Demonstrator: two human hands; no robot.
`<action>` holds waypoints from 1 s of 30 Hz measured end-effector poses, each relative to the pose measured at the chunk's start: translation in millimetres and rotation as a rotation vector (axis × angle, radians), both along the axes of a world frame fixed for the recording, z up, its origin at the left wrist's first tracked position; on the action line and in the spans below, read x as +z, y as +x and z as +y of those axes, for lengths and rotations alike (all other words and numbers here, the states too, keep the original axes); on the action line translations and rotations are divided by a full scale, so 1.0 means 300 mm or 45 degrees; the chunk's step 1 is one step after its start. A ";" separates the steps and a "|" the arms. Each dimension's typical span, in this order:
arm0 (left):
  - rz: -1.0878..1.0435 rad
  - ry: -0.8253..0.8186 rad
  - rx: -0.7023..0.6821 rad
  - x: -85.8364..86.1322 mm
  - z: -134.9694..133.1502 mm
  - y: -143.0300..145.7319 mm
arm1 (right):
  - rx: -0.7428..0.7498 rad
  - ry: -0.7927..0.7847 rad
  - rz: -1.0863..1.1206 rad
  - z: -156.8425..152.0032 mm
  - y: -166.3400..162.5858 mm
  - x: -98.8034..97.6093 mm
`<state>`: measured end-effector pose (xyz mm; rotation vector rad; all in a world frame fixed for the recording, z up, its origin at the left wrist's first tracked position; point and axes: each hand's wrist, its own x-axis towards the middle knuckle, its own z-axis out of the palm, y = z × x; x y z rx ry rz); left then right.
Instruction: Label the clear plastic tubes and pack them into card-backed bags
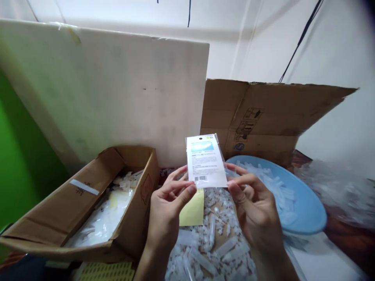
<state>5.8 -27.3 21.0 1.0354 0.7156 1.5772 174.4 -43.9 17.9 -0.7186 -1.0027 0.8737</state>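
While the open brown cardboard box (88, 203) at the lower left of the frame lies part-filled with white plastic pieces, the left hand (168, 203) just to its right pinches the lower left corner of a small flat clear plastic packet with a white printed card inside (206, 162), thumb and forefinger closed on it. The packet stands upright at the centre of the frame, above a heap of small clear plastic tubes (216, 242). The right hand (254, 207) grips the packet's lower right corner in the same pinch.

The packet looks light and thin. The card probably stiffens it, yet it should bend easily, and its glossy film may slip. The bottom corners, where the fingers sit, seem the sound place to hold it.

By count there are one box, two hands and one packet. One pale yellow paper square (193, 208) lies beneath the left hand, and one round light-blue plastic basin (304, 207) sits at centre right. The tubes are too many to count.
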 end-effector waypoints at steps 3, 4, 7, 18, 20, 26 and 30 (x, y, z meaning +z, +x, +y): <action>-0.093 -0.113 0.030 0.003 0.001 0.002 | 0.108 -0.035 0.070 0.012 -0.006 -0.009; -0.128 -0.154 0.056 0.006 0.001 0.004 | 0.138 -0.043 0.086 0.015 -0.010 -0.009; -0.237 -0.265 0.113 0.013 0.001 0.011 | 0.192 -0.039 0.141 0.016 -0.027 0.001; -0.316 -0.257 0.066 0.009 -0.015 0.038 | 0.065 -0.057 0.169 0.015 -0.034 0.001; -0.309 -0.234 0.086 0.015 -0.023 0.044 | 0.032 -0.061 0.179 0.016 -0.033 0.002; -0.270 -0.235 0.132 0.031 -0.044 0.059 | -0.049 -0.088 0.200 0.018 -0.039 0.008; -0.220 -0.247 0.161 0.025 -0.048 0.068 | -0.086 -0.075 0.209 0.020 -0.045 0.006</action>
